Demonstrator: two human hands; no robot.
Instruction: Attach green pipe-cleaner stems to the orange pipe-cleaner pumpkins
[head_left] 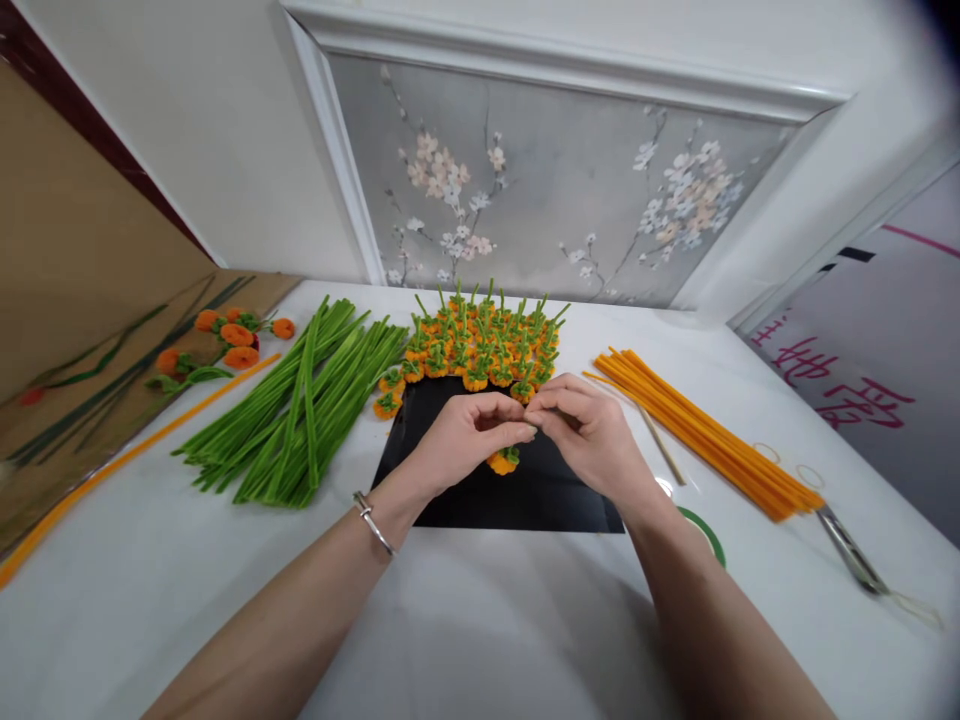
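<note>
My left hand [476, 435] and my right hand [581, 425] meet fingertip to fingertip above a black mat [480, 505]. Both are pinched closed around something small, mostly hidden by the fingers. Just below the fingertips, an orange flower head [502, 462] with a bit of green shows over the mat. Behind the hands stand several rows of orange flowers with short green stems [484, 340], along the mat's far edge.
Green fuzzy stems [300, 410] lie in a pile at the left, beside finished orange flowers [240, 357] and one long orange stem [142, 445]. Rightward are an orange bundle [705, 435], a thin stick [660, 445], green tape [709, 535] and a metal tool [851, 550]. A wall rises behind.
</note>
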